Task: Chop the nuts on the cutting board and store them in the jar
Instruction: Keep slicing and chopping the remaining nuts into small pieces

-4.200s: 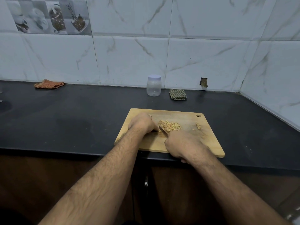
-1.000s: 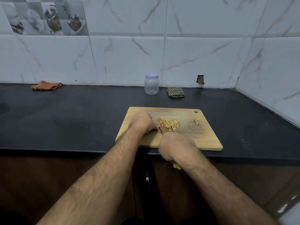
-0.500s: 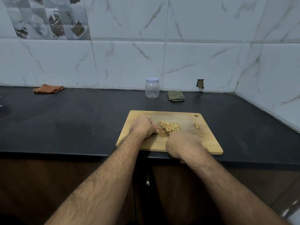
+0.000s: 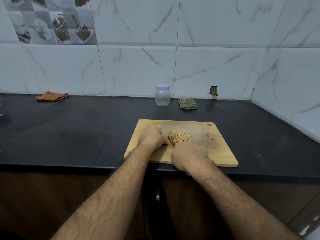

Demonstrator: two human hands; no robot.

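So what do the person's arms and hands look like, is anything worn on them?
Both forearms are bare and hairy, with no sleeves in view. The left hand and right hand show no gloves. No watch, bracelet or ring can be seen on the parts in view, though the fingers are mostly hidden.

My cutting board (image 4: 223,153) is pale honey wood, and the slivered nuts (image 4: 181,136) at its twelve o'clock are tan and cream. It sits on a matte black counter (image 4: 78,132). Toward twelve o'clock the jar (image 4: 162,97) is clear with a pale lilac lid. At one o'clock lies a green-checked cloth (image 4: 187,104), at ten o'clock an orange one (image 4: 52,96). The wall tiles (image 4: 138,70) are white with grey veins.
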